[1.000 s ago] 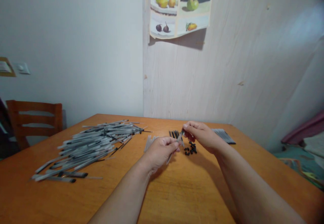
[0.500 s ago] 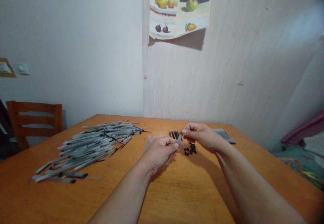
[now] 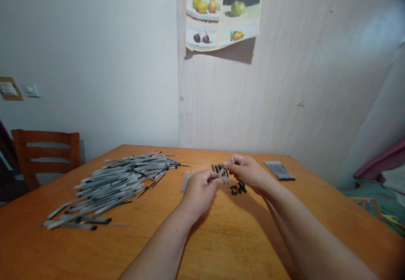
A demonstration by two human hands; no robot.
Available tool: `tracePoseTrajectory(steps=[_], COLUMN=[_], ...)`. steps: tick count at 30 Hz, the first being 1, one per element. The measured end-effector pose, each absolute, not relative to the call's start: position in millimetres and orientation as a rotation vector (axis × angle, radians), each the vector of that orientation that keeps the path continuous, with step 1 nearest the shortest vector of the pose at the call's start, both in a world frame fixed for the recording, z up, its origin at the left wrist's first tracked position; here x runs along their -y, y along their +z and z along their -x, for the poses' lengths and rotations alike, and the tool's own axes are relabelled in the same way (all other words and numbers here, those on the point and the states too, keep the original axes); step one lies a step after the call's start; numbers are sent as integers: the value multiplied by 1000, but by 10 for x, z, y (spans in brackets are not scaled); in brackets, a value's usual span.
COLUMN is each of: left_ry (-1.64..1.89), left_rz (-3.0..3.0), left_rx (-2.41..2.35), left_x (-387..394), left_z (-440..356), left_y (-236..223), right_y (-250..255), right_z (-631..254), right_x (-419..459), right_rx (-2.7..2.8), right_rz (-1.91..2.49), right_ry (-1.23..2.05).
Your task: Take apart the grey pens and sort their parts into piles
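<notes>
Between my two hands is a slim translucent pen barrel, slanting up to the right. My left hand pinches its lower part between thumb and fingers. At its upper end, the fingertips of my right hand are closed on it; whether they also hold a small part is too small to tell. Just below my right hand lie several small black plugs. Behind the fingers, a row of thin dark sticks lies on the table. Several pale translucent tubes are beside my left hand, partly hidden by it.
A large heap of grey pen-like tubes with dark ends covers the left of the wooden table. To the right, a neat row of grey pens with black ends lies flat. A wooden chair stands at the far left.
My left hand has turned slightly, and the barrel's lower end no longer shows below it. My right hand has shifted a little left, uncovering more of the right-hand row of pens.
</notes>
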State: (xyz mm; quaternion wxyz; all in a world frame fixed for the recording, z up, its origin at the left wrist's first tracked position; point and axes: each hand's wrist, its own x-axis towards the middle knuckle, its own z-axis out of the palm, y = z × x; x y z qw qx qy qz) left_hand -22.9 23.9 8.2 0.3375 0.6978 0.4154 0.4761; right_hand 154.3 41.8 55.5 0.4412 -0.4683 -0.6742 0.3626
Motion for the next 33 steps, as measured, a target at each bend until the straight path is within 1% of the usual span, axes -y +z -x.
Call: tracePoseTrajectory(steps=[3,8,10,18,33], left_ry=[1217,1164,1157,1081,1170], left_rz=[-1676,-1514,-1487,-1422,-1467], left_rx=[-1036,-960,-922,-856,-900], left_x=[-235,-191,-172,-135,-167], left_z=[220,220,224,234,211], left_y=[98,173,196,198,167], right_y=[581,602,597,564,576], right_z=[-1534,-1577,-1593,-1616,-1536], right_x=[-401,-403,-411,-424,-413], right_rx=[1633,1555,1544,1565,1507], right_rz=[1109,934,896,905,925], right_ry=[931,1206,1256,1247,1216])
